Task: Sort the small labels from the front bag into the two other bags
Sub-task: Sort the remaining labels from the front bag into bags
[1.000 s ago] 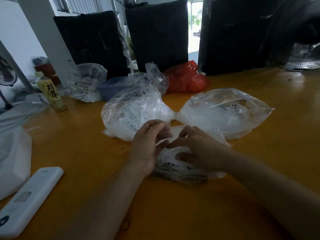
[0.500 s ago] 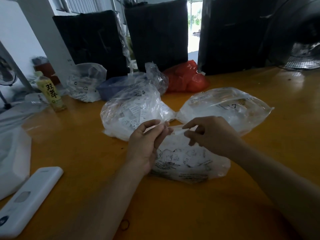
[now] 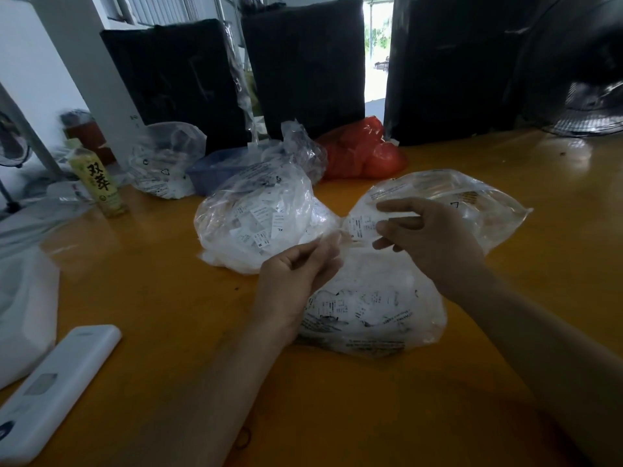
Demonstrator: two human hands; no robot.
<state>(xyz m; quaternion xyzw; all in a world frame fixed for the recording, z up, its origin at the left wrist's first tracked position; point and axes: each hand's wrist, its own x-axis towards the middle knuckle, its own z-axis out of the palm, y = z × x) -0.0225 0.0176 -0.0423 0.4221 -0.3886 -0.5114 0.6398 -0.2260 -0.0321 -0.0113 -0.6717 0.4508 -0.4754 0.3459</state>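
Observation:
The front clear bag [image 3: 374, 308] full of small white labels lies on the orange table [image 3: 151, 298]. Behind it sit two other clear bags: the left bag [image 3: 259, 217] packed with labels and the right bag [image 3: 472, 200], which looks nearly empty. My right hand [image 3: 428, 237] is raised in front of the right bag and pinches a small white label [image 3: 362, 225] between thumb and fingers. My left hand [image 3: 300, 274] hovers at the front bag's upper left edge with its fingers curled; a thin edge of plastic seems pinched at the fingertips, though blur hides it.
A white remote-like device [image 3: 50, 389] lies at the near left. A yellow drink bottle [image 3: 97, 183], another label bag [image 3: 165, 160], a blue tub [image 3: 215, 166] and a red bag [image 3: 364, 153] stand further back. Black covered blocks [image 3: 303, 69] line the far edge; a fan [image 3: 590, 109] stands right.
My right hand came out of the front bag with a label and rose toward the right bag. My left hand stayed at the front bag's edge, lifting slightly.

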